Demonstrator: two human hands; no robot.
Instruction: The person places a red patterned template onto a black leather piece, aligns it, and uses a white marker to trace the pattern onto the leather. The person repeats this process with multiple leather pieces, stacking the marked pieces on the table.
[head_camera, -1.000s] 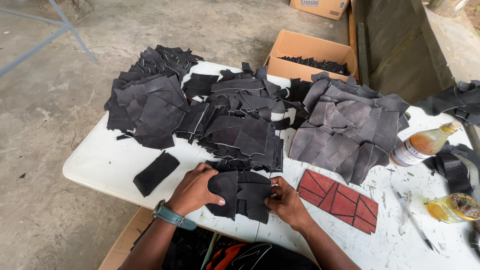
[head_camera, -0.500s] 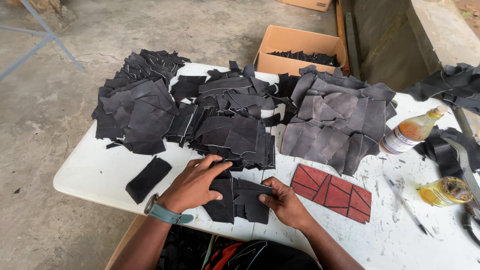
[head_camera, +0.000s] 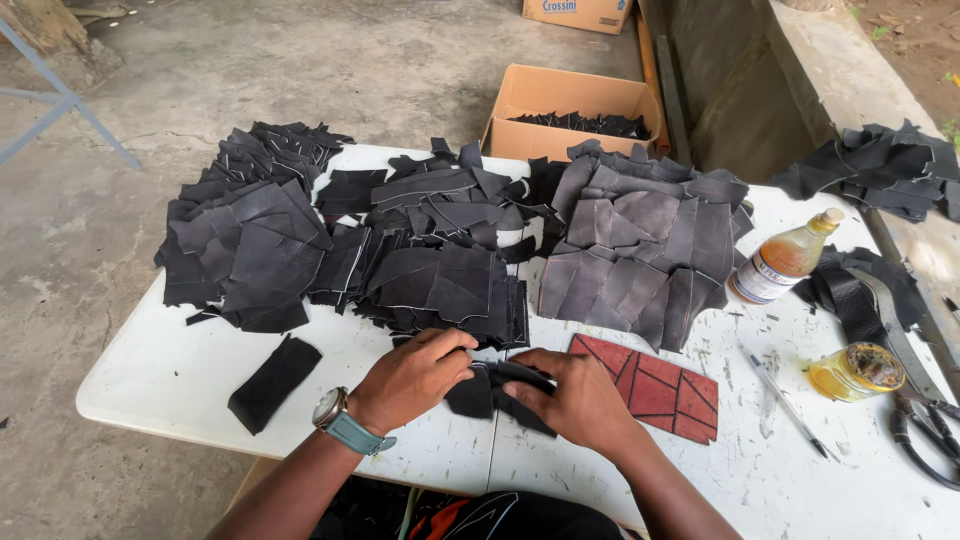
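White table (head_camera: 200, 390) on grey concrete floor (head_camera: 330, 70), daylit; cardboard box (head_camera: 560, 100) at upper centre; concrete wall (head_camera: 740, 90) upper right.

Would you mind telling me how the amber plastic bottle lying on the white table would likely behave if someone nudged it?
The amber plastic bottle lies on its side on the white table, so it would probably roll rather than tip. It looks partly filled, so the liquid may slosh and make the rolling uneven. Its smooth round body could be slippery to grasp.
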